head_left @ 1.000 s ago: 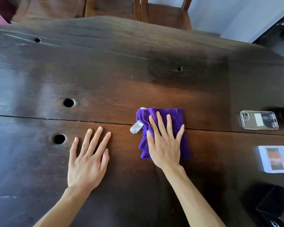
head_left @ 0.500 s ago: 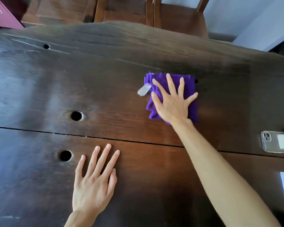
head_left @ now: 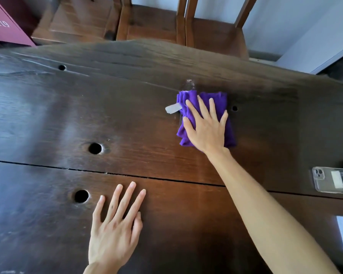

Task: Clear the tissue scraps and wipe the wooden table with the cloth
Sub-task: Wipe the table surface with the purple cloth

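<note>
Faintly, "119" marks the red box (head_left: 2,26) beyond the table (head_left: 67,115).

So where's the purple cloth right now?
In the head view, the purple cloth lies on the far right part of the wooden table, flat under the right hand, beside a small hole.

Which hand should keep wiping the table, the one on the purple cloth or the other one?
The right hand: it lies flat on the purple cloth. The left hand rests on bare table, away from it.
</note>
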